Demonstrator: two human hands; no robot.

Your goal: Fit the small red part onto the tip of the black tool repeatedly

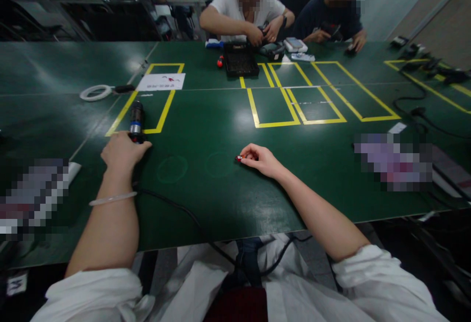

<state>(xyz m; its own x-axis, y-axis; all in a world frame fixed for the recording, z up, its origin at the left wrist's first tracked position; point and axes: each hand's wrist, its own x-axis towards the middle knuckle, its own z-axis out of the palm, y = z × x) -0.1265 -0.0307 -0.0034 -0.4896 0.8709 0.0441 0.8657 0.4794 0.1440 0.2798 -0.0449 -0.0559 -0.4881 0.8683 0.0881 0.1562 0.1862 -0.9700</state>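
Note:
My left hand (123, 151), with a pale band at the wrist, is closed around the near end of a black cylindrical tool (136, 116) with a silver and blue band. The tool lies at the near edge of the left yellow-taped frame (166, 111); its exact kind is unclear, and my hand hides its near end. Above the green table (228, 204), near the middle, my right hand (263, 160) pinches a small red and black part (239, 158) between thumb and fingertips. Faint chalk-like circles (172, 169) mark the tabletop between my hands.
A printed sheet (161, 82) and a coiled white cable (96, 93) lie at the left. Farther back stand a black tray (241, 59) and a red object (220, 61), with people across the table. A black cord (176, 205) runs over the near edge. Blurred items lie at both sides.

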